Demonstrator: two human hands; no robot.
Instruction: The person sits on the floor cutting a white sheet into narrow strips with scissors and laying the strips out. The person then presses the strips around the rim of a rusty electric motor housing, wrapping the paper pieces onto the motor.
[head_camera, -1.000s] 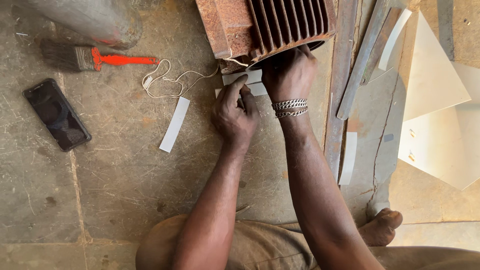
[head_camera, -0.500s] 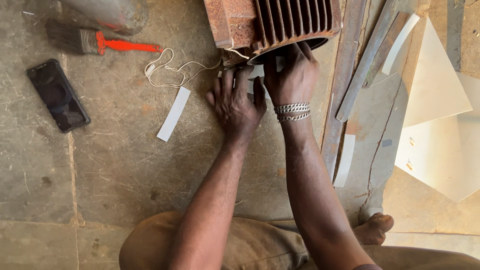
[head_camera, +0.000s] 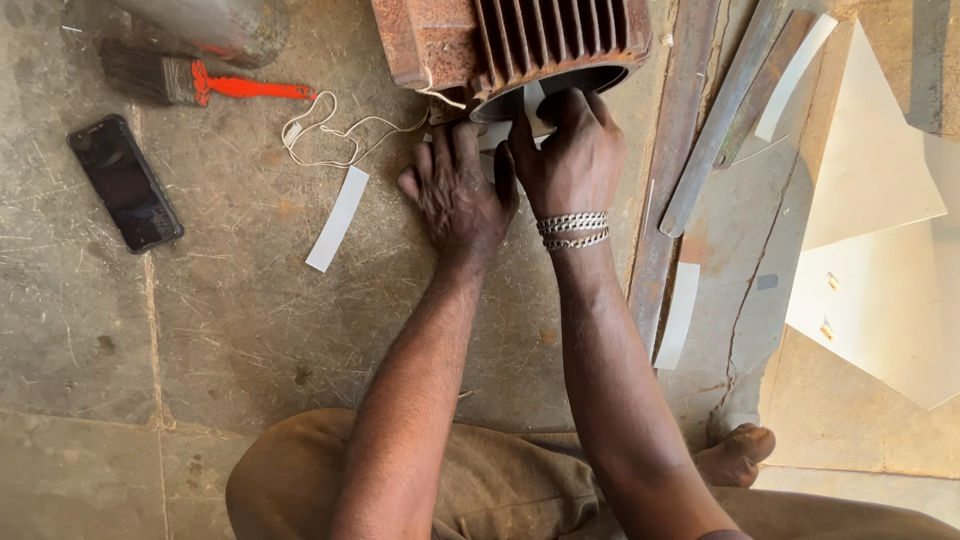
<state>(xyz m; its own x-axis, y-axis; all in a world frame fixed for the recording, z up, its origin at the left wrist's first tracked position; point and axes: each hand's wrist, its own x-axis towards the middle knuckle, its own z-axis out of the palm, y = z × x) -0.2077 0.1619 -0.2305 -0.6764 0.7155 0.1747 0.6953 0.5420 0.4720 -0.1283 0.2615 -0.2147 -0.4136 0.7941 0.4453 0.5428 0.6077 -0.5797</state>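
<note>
A rusty finned metal motor housing (head_camera: 520, 40) lies on the concrete floor at the top of the view. My right hand (head_camera: 570, 155), with a metal bracelet on the wrist, pinches a white paper strip (head_camera: 533, 100) at the housing's open rim. My left hand (head_camera: 455, 190) rests flat on the floor just below the housing, fingers pressing on white paper (head_camera: 492, 135) there. A white string (head_camera: 340, 130) trails from the housing to the left.
A loose white paper strip (head_camera: 338, 218) lies left of my hands. Further left are a black phone (head_camera: 125, 182) and a brush with an orange handle (head_camera: 195, 82). Metal bars (head_camera: 690, 160), white sheets (head_camera: 880, 250) and another strip (head_camera: 680, 315) lie right. My foot (head_camera: 735, 455) shows below.
Both hands moved up toward the housing's rim. The right hand now holds the paper strip against the opening; the left hand shifted from pinching paper to lying flat.
</note>
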